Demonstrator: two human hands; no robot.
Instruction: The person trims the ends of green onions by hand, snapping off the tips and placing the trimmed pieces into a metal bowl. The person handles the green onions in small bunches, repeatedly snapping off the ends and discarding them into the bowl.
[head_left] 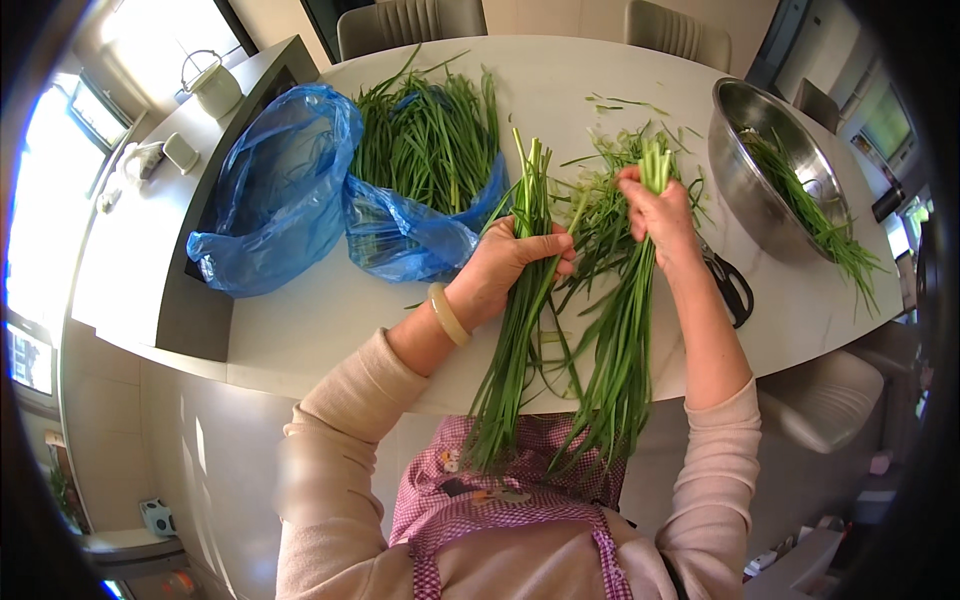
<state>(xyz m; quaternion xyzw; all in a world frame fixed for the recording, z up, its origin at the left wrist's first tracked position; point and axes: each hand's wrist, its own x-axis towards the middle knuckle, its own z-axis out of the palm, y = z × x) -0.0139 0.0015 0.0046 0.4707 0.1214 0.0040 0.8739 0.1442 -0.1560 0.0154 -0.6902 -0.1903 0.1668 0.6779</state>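
My left hand is closed around a bunch of garlic chives, its pale stem ends pointing away from me and its long leaves hanging over the table's near edge. A second bunch of chives is gripped in my right hand, with cut-looking pale ends sticking up above the fingers. Loose trimmings and leaf scraps lie on the table between and beyond the two hands. Just right of my right wrist rest black-handled scissors, partly covered by the forearm.
A large heap of chives lies on a blue plastic bag at the far left, beside another open blue bag. On the right, a steel bowl stands tilted-looking with chives draped over its rim. Chairs surround the white table.
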